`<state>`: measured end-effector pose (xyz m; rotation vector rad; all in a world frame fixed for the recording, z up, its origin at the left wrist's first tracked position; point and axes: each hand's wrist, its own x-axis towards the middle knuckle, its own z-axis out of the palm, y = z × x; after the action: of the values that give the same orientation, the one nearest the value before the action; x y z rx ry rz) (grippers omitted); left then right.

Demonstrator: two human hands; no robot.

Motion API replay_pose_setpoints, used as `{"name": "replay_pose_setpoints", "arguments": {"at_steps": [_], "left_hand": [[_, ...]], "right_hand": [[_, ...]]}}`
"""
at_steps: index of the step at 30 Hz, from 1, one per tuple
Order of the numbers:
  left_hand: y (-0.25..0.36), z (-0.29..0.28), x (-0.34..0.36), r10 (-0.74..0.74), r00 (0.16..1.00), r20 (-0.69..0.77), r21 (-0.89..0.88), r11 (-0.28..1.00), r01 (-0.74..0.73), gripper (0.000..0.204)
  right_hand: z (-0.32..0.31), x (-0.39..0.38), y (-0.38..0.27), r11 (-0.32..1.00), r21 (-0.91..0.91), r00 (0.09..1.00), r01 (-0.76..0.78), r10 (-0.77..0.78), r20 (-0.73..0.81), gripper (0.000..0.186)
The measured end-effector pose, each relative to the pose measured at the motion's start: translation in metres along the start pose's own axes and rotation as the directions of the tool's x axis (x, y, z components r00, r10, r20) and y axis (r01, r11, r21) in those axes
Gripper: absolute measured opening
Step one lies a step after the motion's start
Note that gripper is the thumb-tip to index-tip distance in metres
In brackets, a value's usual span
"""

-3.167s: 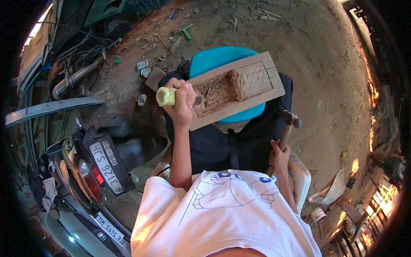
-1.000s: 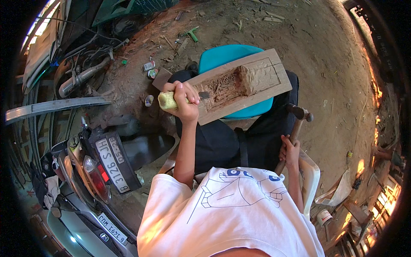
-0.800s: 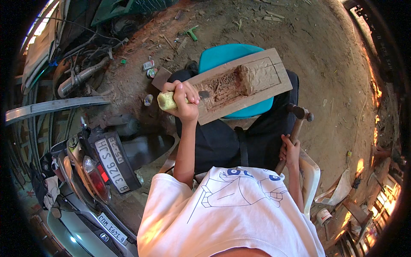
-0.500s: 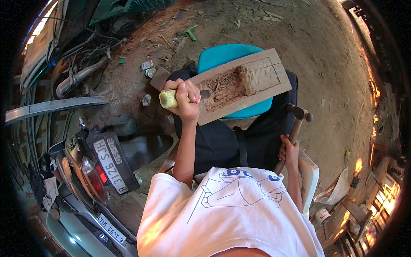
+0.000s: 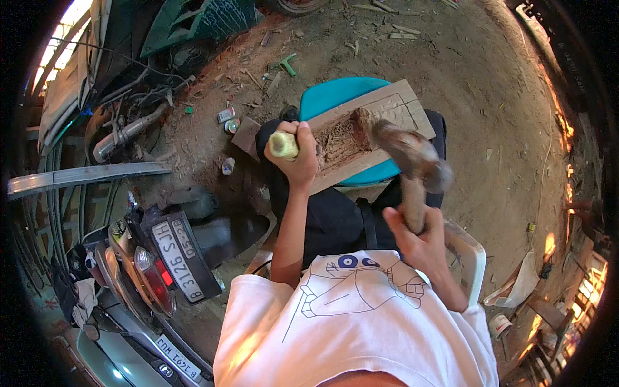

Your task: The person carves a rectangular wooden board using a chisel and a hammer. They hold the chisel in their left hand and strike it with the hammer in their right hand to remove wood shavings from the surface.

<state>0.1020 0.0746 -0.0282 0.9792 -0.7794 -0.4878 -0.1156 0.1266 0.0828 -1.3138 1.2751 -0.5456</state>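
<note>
Since the earlier view, the right hand point(image 5: 418, 240) has swung the wooden mallet point(image 5: 412, 155) up from beside the chair; its blurred head now hangs over the carved wooden panel point(image 5: 361, 132), which lies across the lap and a teal seat point(image 5: 335, 97). The left hand point(image 5: 298, 149) has its fingers clamped on a pale-handled chisel point(image 5: 282, 144), tip in the hollowed recess. A good strike probably lands squarely on the handle's end, with the chisel held firm.

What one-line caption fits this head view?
Left hand grips a pale-handled chisel on a carved wooden panel; right hand swings a wooden mallet.
</note>
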Motion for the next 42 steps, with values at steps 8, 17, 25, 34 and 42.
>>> {"name": "replay_pose_setpoints", "arguments": {"at_steps": [8, 17, 25, 34, 42], "left_hand": [[-0.006, 0.004, -0.001, 0.213, 0.972, 0.097, 0.483, 0.844, -0.233, 0.022], [-0.01, 0.01, 0.005, 0.213, 0.977, 0.011, 0.217, 0.953, -0.21, 0.019], [-0.01, 0.004, 0.004, -0.2, 0.964, -0.178, -0.121, 0.976, 0.18, 0.009], [-0.034, -0.004, 0.015, 0.138, 0.99, -0.038, 0.294, 0.948, -0.121, 0.02], [-0.014, 0.006, 0.009, 0.168, 0.982, 0.082, 0.378, 0.907, -0.186, 0.016]], "right_hand": [[0.017, 0.021, -0.048, 0.943, -0.119, 0.934, 0.311, -0.28, 0.221, 0.018], [-0.008, 0.008, -0.094, 0.902, -0.159, 0.89, 0.402, -0.343, 0.301, 0.02], [-0.012, 0.022, -0.104, 0.798, -0.32, 0.838, 0.51, -0.377, 0.395, 0.018], [-0.012, 0.025, -0.103, 0.707, -0.461, 0.822, 0.537, -0.315, 0.475, 0.017], [-0.01, 0.042, -0.078, 0.708, -0.495, 0.85, 0.505, -0.306, 0.429, 0.015]]}}
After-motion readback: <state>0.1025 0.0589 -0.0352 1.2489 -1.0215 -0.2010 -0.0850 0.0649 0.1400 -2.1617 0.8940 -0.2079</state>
